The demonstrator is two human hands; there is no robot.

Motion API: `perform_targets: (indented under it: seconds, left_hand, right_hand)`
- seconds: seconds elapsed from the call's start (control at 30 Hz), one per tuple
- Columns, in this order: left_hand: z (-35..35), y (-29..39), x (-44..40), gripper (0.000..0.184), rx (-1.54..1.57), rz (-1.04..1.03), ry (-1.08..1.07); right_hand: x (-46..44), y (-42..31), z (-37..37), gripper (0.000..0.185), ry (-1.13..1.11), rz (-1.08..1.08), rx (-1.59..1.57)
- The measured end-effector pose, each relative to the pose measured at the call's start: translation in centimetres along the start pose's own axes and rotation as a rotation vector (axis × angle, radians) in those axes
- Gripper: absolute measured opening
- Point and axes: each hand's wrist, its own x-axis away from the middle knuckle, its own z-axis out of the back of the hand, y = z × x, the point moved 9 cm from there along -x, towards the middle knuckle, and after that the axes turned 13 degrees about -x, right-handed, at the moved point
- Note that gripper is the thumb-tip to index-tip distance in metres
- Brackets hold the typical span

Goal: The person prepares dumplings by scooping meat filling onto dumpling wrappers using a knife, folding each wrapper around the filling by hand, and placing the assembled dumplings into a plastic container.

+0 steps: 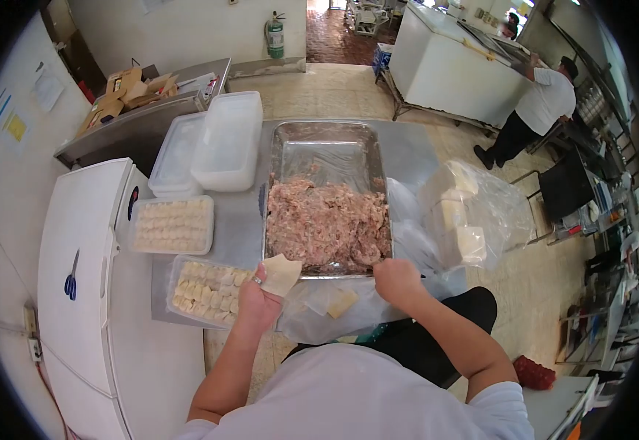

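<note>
My left hand [258, 299], a ring on one finger, is closed on a pale dumpling wrapper [283, 274] by the near left corner of the metal tray [327, 130]. Raw minced meat [323, 220] fills the near part of that tray. At its near right corner my right hand [398, 283] is closed in a fist; a small dark tip sticks out beside it, and what it grips is hidden. Left of my left hand stands a plastic container [175, 312] with rows of filled dumplings [203, 292]. Plastic film and a yellowish piece of dough [343, 303] lie between my forearms.
A second container of dumplings [173, 224] sits farther left, below stacked plastic boxes [225, 139]. Bagged blocks of wrappers [455, 213] stand at the right. A white freezer [88, 242] borders the table's left side. Another person [545, 95] works at the back right.
</note>
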Motion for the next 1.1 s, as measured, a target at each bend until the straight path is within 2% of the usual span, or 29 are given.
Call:
perform_targets:
  seconds: [0.2, 0.33, 0.43, 0.5, 0.6, 0.7, 0.8, 0.83, 0.93, 1.0, 1.1]
  left_hand:
    - [0.1, 2.4, 0.0, 0.046, 0.065, -0.075, -0.017]
    - [0.2, 2.6, -1.2, 0.045, 0.053, -0.077, -0.102]
    - [0.7, 0.9, -2.9, 0.046, 0.045, -0.020, -0.042]
    - [-0.6, -0.8, -4.0, 0.047, 0.083, 0.044, -0.090]
    - [-4.6, -3.0, -4.5, 0.048, 0.101, 0.120, -0.158]
    - [-9.0, -4.1, -3.9, 0.048, 0.164, 0.162, -0.164]
    - [-9.1, -4.2, -5.1, 0.049, 0.228, 0.115, -0.137]
    - [-8.7, -4.2, -5.9, 0.049, 0.245, 0.084, -0.127]
    - [-6.1, -3.7, -7.1, 0.051, 0.138, 0.057, 0.084]
    - [-6.0, -3.3, -7.1, 0.050, 0.099, 0.053, 0.066]
    - [-7.0, -3.4, -6.2, 0.049, 0.107, 0.095, 0.025]
  right_hand:
    - [0.2, 0.1, 1.8, 0.024, 0.016, 0.079, -0.161]
    - [0.3, 2.1, 1.4, 0.024, 0.115, 0.036, -0.454]
    - [1.8, 2.1, 2.4, 0.026, 0.225, 0.023, -0.649]
    - [3.4, 0.7, 3.5, 0.033, 0.242, 0.016, -0.728]
    - [5.5, -2.3, 4.9, 0.033, 0.589, 0.235, -0.792]
    - [6.3, -4.6, 4.3, 0.041, 0.660, 0.180, -0.562]
    - [6.6, -4.9, 3.2, 0.041, 0.772, 0.160, -0.403]
    - [6.8, -4.7, 2.7, 0.042, 0.741, 0.142, -0.404]
    - [8.0, -3.7, 2.7, 0.045, 0.662, 0.102, -0.454]
    - [8.5, -3.5, 3.3, 0.047, 0.631, 0.087, -0.550]
    - [7.8, -5.1, 5.9, 0.048, 0.729, 0.181, -0.582]
